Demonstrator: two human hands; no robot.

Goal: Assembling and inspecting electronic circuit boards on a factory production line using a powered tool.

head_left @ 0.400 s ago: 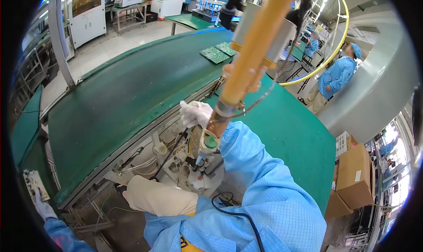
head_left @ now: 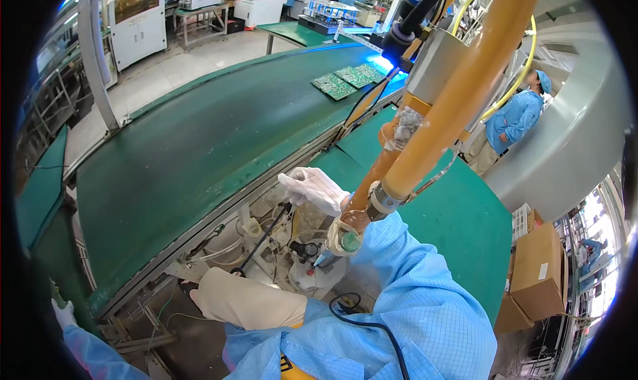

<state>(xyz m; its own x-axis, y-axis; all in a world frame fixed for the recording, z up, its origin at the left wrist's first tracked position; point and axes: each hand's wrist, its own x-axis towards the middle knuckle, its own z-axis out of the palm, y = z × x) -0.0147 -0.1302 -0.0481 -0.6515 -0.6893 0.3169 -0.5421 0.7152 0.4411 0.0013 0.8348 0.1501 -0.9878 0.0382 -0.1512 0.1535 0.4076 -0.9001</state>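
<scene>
My right hand (head_left: 316, 189), in a white glove, hovers above the near edge of a green conveyor belt (head_left: 193, 147). Its fingers are bent in together and I see nothing in them. An amber pipe (head_left: 458, 88) with a metal clamp and a green-ended fitting (head_left: 347, 241) crosses in front of my right forearm. At the far left rim my left hand (head_left: 64, 313), also gloved, is partly cut off by the dark border, so its fingers are hard to read. Several green circuit boards (head_left: 333, 86) lie at the belt's far right end.
A green tabletop (head_left: 445, 220) lies beside my right arm. Cardboard boxes (head_left: 537, 267) stand at the right. Hoses and a round base (head_left: 316, 274) sit below the belt's edge. A person in blue (head_left: 512, 121) stands by a large grey duct.
The view has shifted, and the pipe now appears farther right. My right hand's fingers have changed pose. The pale circuit board under my left hand has gone from sight.
</scene>
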